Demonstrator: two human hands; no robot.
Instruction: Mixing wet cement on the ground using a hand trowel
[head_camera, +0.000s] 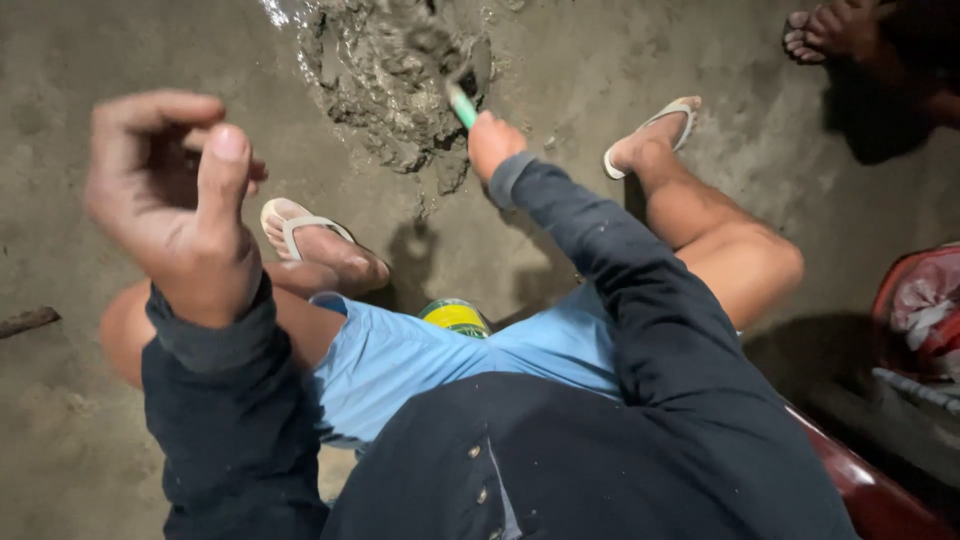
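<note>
Right hand: the right hand (495, 143) reaches out ahead, its grip wrapped tight round the green handle of a trowel (463, 103).
Trowel: its blade is sunk in the wet cement (385, 85) just beyond the grip — only the handle and a bit of metal show.
Wet cement: a grey, lumpy heap on the floor (90, 460), spreading up and to the left of the right grip.
Left hand: the left hand (180, 205) is raised near the camera, holding nothing — fingers curled loosely inward, thumb up, well apart from the cement.
Sandals: a white sandal (300, 232) sits below the left grip, another (660, 125) just right of the right grip.
Tin: a yellow-green tin (455, 317) lies between the knees.
</note>
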